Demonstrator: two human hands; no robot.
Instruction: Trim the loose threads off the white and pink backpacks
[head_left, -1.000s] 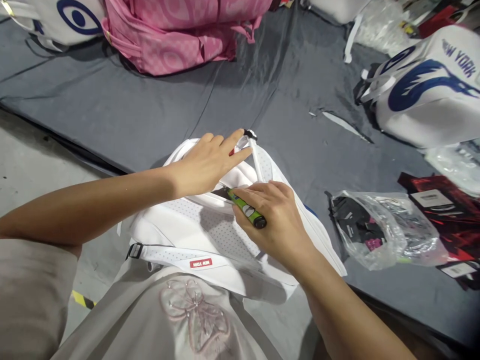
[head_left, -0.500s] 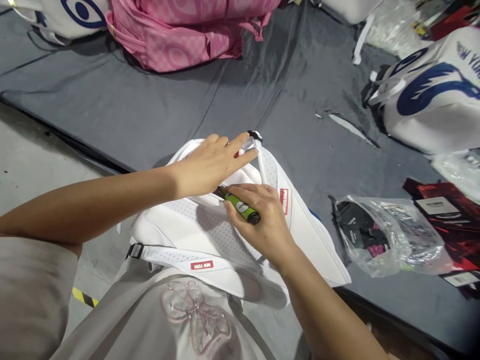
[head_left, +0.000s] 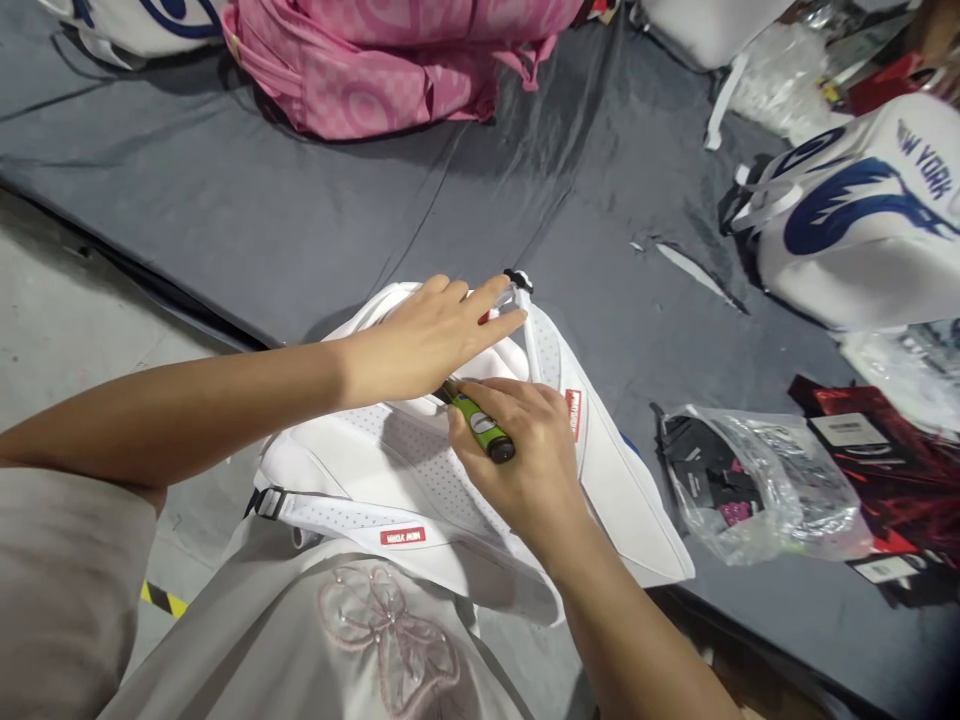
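Note:
A white backpack (head_left: 322,455) lies back side up, with its dotted mesh panel and straps facing me, at the table's edge and against my body. My left hand (head_left: 427,335) rests across its upper part with fingers stretched out and apart, the fingertips close to a strap's black buckle (head_left: 518,281). In my right hand (head_left: 525,445), the fingers wrap round a green tool with a black end (head_left: 480,425). Its dark, narrow front end points under my left palm, where the tip is hidden. I cannot make out what kind of tool it is.
A pink backpack (head_left: 360,80) lies at the back. To the right stands a white backpack with blue print (head_left: 862,230). Nearer on that side are a clear plastic bag (head_left: 795,490) with dark contents and red-and-black packages (head_left: 877,440). A slit (head_left: 697,272) marks the grey table cover (head_left: 300,220).
The view has shifted slightly. Both hands keep nearly the same places on the backpack, and the green tool stays in my right hand.

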